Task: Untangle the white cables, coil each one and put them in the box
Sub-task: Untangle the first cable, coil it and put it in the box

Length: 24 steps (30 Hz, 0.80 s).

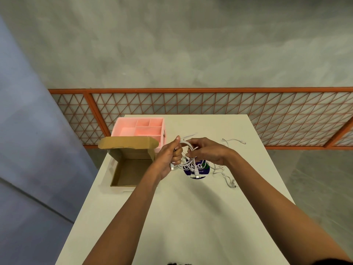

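white cable [186, 145], left hand [172, 152] fisted round it, right hand [205, 150] pinching loop

Both arms outstretched, left hand [172, 153] fisted, right hand [205, 151] pinching, fingers [191, 145] curled, close together.

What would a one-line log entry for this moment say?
step: coiling | left hand: holds cable | right hand: holds cable | box: open, empty | loose cables: on table
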Tool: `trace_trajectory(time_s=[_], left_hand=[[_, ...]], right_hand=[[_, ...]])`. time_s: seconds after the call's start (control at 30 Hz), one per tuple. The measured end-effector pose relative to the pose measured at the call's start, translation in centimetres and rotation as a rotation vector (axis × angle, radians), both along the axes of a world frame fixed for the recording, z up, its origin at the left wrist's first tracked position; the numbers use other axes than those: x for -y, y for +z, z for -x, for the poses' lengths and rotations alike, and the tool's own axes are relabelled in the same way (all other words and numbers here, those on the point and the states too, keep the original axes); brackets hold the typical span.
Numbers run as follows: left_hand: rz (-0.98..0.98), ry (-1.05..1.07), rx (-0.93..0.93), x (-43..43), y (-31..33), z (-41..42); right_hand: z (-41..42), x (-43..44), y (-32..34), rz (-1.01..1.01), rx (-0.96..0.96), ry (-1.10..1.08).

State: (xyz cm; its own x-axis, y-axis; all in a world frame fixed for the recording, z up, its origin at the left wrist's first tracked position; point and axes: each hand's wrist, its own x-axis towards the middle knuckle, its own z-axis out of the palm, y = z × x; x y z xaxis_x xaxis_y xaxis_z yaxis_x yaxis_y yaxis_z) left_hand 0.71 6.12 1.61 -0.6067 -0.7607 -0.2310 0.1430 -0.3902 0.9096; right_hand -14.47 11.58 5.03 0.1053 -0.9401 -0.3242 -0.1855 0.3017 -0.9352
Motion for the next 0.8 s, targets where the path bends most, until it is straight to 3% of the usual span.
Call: trace_trajectory(time_s=[0.17, 0.27, 0.43, 0.57, 0.8], left_hand=[[0.075, 0.047, 0.075, 0.3, -0.3, 0.1], [0.135, 0.11, 0.108, 0.5, -0.6, 0.2], [0.125, 0.19, 0.103, 1.3, -0.9, -0.5], [0.137, 0.148, 0.121, 1.1, -1.3, -0.7], [0.177, 0.095, 0.22, 0.4, -2.3, -0.4]], right_hand=[[-0.7, 0.4, 0.8, 0.029, -0.437, -0.08], [-1.2, 0.4, 1.6, 0.017, -0.595, -0.189], [0.0, 0.4, 2.9, -0.097, -0.393, -0.082], [0.3, 0.0, 3.4, -0.08, -0.362, 0.075], [0.6, -0.1, 4.6, 0.126, -0.093, -0.076]])
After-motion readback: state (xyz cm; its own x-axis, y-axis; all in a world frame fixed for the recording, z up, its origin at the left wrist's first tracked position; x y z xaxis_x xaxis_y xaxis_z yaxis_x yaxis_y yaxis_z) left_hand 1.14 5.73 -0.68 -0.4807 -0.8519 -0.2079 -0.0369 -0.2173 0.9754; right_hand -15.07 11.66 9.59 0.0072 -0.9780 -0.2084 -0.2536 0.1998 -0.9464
